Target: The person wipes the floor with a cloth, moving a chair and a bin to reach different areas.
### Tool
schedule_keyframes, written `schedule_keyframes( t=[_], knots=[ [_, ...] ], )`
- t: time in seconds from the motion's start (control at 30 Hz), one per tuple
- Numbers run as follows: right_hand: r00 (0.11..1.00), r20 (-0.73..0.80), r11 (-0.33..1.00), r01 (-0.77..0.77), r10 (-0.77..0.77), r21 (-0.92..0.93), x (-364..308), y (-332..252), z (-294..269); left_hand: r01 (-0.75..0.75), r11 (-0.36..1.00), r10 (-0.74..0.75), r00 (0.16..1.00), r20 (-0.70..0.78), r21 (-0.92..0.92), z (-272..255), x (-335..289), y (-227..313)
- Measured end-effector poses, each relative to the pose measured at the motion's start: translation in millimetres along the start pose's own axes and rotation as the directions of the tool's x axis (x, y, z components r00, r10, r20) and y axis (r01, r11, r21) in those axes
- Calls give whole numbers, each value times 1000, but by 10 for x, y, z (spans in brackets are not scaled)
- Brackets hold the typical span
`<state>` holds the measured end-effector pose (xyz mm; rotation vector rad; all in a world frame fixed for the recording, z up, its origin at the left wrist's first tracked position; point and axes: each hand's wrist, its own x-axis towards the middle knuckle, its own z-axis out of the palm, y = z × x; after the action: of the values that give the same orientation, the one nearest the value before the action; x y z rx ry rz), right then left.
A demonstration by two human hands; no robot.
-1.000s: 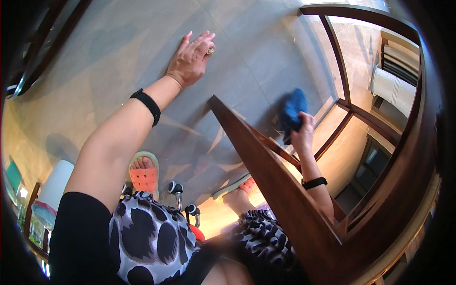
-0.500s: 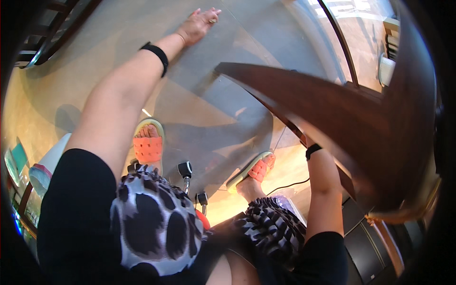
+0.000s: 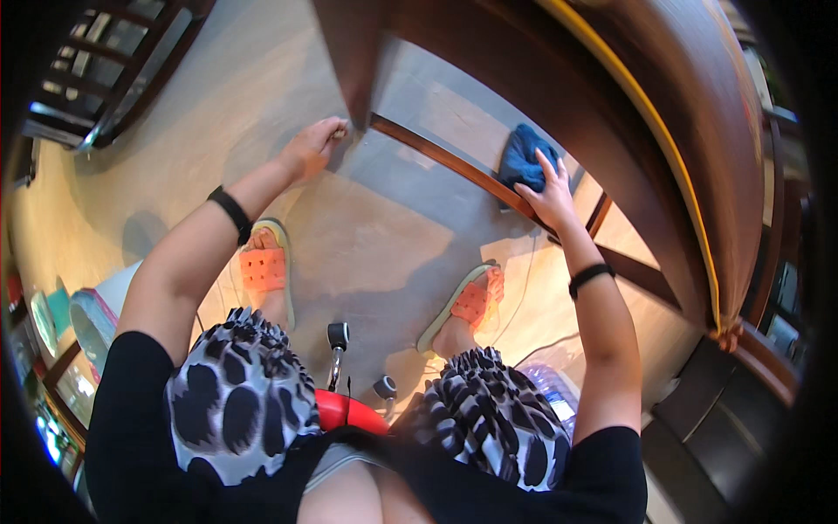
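Observation:
My left hand [image 3: 314, 148] is closed, its fingers curled beside the lower end of a dark wooden leg [image 3: 353, 65]. What it holds, if anything, I cannot make out. My right hand [image 3: 552, 199] has its fingers and thumb spread, over a thin wooden crossbar [image 3: 445, 159] and the near side of a dark blue cloth [image 3: 522, 155]. Whether the fingertips press on the cloth I cannot tell. Leg and crossbar belong to a large dark brown wooden piece of furniture [image 3: 559, 96] with a yellow strip [image 3: 650, 113] along it.
Two coral sandals [image 3: 264, 266] are on my feet, with caster wheels [image 3: 338, 334] and a red seat part [image 3: 349, 412] between my legs. Slatted dark furniture [image 3: 118, 65] stands far left. A white bin [image 3: 109, 297] is at my left, a plastic-wrapped bundle [image 3: 550, 389] by my right knee.
My left hand has drawn back nearer and its fingers have curled beside the leg. My right hand, hidden behind the wood before, now shows with the blue cloth. The furniture sits differently in view.

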<state>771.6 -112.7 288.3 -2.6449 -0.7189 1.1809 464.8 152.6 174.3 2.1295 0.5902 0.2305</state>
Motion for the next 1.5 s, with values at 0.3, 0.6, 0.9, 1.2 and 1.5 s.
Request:
schedule_keyframes(
  t=[0.3, 0.6, 0.9, 1.2, 1.5],
  knots=[
    [935, -342, 962, -3, -93, -272, 773, 884, 290, -68, 985, 36, 981, 191, 161, -512, -485, 776],
    [687, -714, 985, -175, 133, 15, 1199, 1568, 252, 193, 966, -234, 939, 253, 174, -588, -904, 1108],
    [403, -694, 802, 274, -597, -531, 281, 269, 184, 191, 961, -246, 922, 298, 202, -359, -864, 1298],
    [477, -581, 586, 811, -659, 1, -1105, -274, 1047, 460, 858, -432, 887, 162, -228, -307, -1176, 694],
    [685, -408, 620, 725, -604, 299, -532, -556, 1709, 515, 798, -514, 853, 92, -313, -284, -1182, 502]
  ],
)
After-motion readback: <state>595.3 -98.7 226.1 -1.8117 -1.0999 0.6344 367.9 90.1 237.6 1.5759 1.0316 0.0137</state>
